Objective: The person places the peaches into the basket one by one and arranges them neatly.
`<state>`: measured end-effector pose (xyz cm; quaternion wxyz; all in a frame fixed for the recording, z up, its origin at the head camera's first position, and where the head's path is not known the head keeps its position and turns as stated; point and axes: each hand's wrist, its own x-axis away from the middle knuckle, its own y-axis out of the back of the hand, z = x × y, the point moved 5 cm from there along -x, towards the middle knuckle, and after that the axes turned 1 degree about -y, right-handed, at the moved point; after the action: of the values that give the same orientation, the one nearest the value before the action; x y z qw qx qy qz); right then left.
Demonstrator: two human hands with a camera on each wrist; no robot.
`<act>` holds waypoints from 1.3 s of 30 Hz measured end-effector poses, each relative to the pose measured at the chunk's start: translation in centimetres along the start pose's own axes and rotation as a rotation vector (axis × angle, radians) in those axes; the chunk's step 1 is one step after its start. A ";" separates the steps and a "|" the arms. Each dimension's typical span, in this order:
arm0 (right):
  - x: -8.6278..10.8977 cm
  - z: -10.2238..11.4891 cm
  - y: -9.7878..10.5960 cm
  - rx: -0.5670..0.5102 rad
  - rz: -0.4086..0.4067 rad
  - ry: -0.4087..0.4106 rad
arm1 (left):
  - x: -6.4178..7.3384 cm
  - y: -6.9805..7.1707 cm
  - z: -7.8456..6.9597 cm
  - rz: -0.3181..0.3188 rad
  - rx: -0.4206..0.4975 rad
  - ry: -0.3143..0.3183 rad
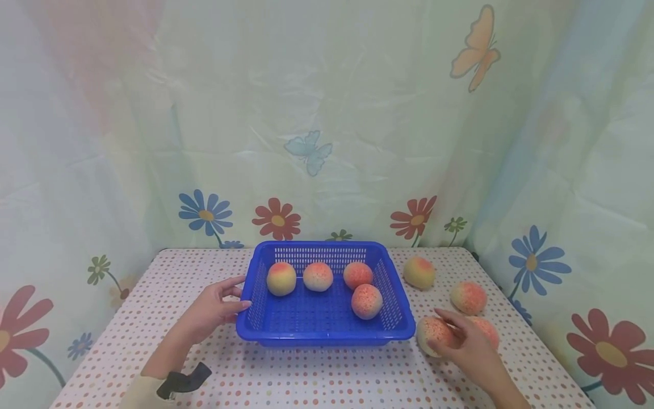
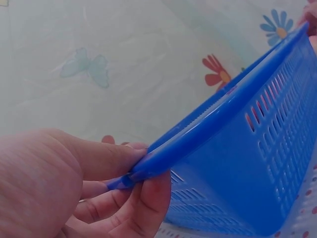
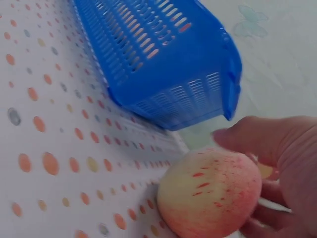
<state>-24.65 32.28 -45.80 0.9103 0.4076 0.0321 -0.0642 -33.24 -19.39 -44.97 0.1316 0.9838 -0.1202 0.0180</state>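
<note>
My left hand (image 1: 212, 309) pinches the left rim of a blue plastic basket (image 1: 327, 336); in the left wrist view the thumb lies on top of the rim and the fingers curl beneath it. Inside the basket sit several peaches, among them a yellow one (image 1: 281, 279) at the left and a red-speckled one (image 1: 367, 301) at the right. Just right of the basket, my right hand (image 1: 472, 343) has thumb and fingers curled round a speckled peach (image 3: 210, 193), which is low at the tabletop. Part of that peach is hidden by the hand.
Further peaches lie on the dotted tablecloth (image 1: 306, 378) at the right: a yellow one (image 1: 419, 272) near the basket, a pink one (image 1: 469, 298) beyond the hand, another (image 1: 485, 331) partly behind it. A flowered curtain (image 1: 327, 113) encloses the table at back and sides.
</note>
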 end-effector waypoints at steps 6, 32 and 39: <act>0.7 -1.6 3.3 -0.028 -0.196 -0.045 | -0.2 0.0 0.2 0.009 0.009 -0.005; -1.3 -8.2 3.8 0.005 0.095 -0.349 | -0.1 0.0 0.5 -0.012 0.049 0.019; -1.1 -7.7 4.1 0.020 0.064 -0.370 | -0.1 -0.1 0.5 -0.020 0.061 0.029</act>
<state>-25.18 40.87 -47.76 0.8982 0.3987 -0.1493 -0.1095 -33.29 -19.38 -45.51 0.1035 0.9882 -0.1078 0.0347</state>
